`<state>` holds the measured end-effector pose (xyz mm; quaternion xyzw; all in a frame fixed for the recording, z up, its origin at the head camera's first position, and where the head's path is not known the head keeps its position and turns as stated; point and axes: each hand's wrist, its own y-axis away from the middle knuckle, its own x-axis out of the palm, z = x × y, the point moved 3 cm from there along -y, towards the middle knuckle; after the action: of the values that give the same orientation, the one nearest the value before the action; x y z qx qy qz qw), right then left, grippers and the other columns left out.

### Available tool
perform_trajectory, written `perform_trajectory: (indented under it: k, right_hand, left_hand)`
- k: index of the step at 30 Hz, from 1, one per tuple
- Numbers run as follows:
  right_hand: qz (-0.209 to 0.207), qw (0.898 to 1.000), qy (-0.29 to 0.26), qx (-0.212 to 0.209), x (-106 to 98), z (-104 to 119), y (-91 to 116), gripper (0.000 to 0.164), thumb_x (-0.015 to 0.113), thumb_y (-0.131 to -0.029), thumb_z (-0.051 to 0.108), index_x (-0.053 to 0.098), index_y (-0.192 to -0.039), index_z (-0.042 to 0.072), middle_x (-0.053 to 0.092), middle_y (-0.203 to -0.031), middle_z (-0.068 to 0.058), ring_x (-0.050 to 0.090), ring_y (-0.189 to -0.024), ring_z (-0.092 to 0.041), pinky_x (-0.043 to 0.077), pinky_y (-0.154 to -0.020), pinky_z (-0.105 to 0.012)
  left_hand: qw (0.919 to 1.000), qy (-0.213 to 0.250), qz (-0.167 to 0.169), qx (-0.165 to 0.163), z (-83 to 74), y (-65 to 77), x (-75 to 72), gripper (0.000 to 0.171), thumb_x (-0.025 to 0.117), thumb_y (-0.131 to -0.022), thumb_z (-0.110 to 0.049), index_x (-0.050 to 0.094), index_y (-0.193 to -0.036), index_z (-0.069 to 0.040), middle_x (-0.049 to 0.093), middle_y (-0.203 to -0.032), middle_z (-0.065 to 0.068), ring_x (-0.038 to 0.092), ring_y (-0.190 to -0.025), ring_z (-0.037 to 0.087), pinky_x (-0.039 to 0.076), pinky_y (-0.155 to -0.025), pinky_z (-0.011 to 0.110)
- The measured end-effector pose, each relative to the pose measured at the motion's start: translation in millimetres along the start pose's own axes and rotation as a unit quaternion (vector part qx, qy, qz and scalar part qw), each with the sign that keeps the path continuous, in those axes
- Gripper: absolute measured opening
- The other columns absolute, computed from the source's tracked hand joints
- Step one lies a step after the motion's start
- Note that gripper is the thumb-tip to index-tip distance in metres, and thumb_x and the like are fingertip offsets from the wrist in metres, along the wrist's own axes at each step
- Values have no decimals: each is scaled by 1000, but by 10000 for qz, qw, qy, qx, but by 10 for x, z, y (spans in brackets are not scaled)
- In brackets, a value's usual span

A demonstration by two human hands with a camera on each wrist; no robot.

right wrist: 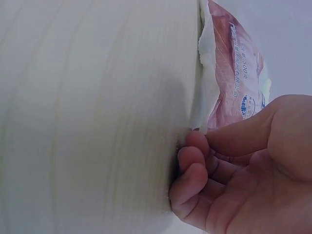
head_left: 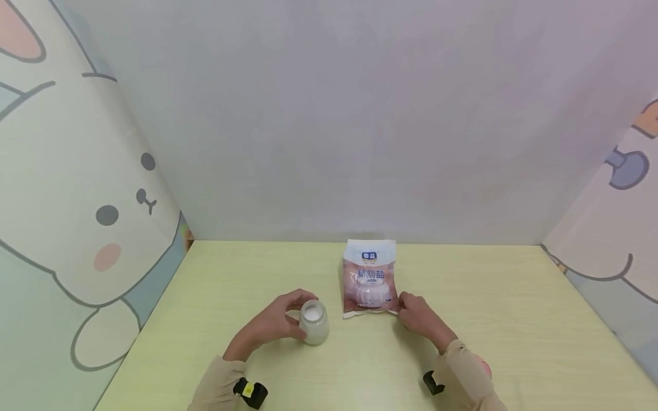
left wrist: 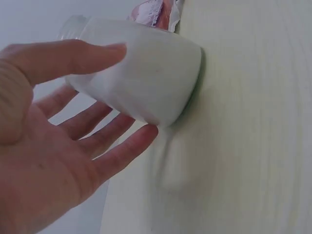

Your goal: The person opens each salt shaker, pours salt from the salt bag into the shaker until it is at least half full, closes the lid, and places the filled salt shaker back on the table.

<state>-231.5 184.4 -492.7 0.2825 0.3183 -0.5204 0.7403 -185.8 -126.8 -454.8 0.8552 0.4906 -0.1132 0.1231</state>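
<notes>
A small glass jar (head_left: 315,323) with white contents stands upright and uncapped on the table. My left hand (head_left: 280,321) holds it from the left; in the left wrist view the thumb (left wrist: 83,57) lies along one side and the fingers (left wrist: 129,148) reach round the other. To the right of the jar, a pink and white bag of salt (head_left: 370,279) lies with its printed side up. Its lower right corner is pinched between the thumb and curled fingers of my right hand (head_left: 420,317), as the right wrist view also shows beside the bag's edge (right wrist: 207,73).
The pale wood-grain table (head_left: 514,319) ends at a plain grey back wall (head_left: 360,125). Side walls with cartoon animals stand left and right. A small pink object (head_left: 485,365) shows partly behind the right sleeve (head_left: 465,368).
</notes>
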Motion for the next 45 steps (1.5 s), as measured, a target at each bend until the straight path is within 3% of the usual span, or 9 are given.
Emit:
perform_trajectory:
  k: [5,14,24,31,39,42,45]
  right_hand:
    - [34,9998,-90,147,7,13,18,11,44,-79,-5,53,-79,0,48,-70,-7,44,-64,-21,37,-57,-31]
    - [-144,9997,-149,116,2,2,43,10,46,-77,-5,54,-81,0,49,-71,-7,45,-65,-20,38,-56,-31]
    - [-262,9985,-329,342,23,-6,59,5,55,-79,-1,55,-85,0,52,-72,-6,46,-64,-19,40,-55,-30]
    - [-476,9969,-444,446,15,-2,130,5,59,-86,5,57,-84,1,52,-68,-5,46,-61,-17,40,-55,-29]
    - [-358,9959,-744,375,-30,23,218,10,56,-93,11,58,-89,2,48,-66,-3,44,-60,-16,38,-54,-29]
    - [-345,9962,-752,284,-72,24,251,10,56,-94,11,59,-93,1,48,-67,-2,44,-60,-16,38,-54,-28]
    - [-502,9964,-672,148,-141,22,286,7,60,-88,2,60,-95,1,45,-64,-2,41,-57,-14,36,-52,-26]
  left_hand:
    - [9994,122,-326,47,-12,36,89,61,78,-71,-1,52,-126,-7,55,-124,9,48,-118,33,51,-89,41]
    - [9918,-1,-1276,-34,-55,76,259,63,83,-68,-6,53,-124,-7,57,-123,12,53,-111,29,51,-88,41]
    - [9841,-131,-1771,-102,14,111,307,60,84,-67,-11,56,-120,-14,59,-120,7,52,-116,29,52,-86,36]
    - [9823,-63,-1864,-154,21,107,325,59,83,-68,-4,56,-121,-8,59,-119,11,52,-115,31,53,-85,39]
    - [9823,-69,-1871,-114,30,106,323,59,83,-68,-5,56,-121,-9,59,-120,11,52,-116,32,53,-84,40]
    - [9827,-74,-1850,-96,31,114,319,60,84,-68,-9,57,-121,-11,59,-120,9,52,-117,31,53,-85,38]
    - [9831,-70,-1824,-109,32,122,318,59,84,-68,-11,57,-120,-13,60,-120,7,51,-117,30,53,-85,37]
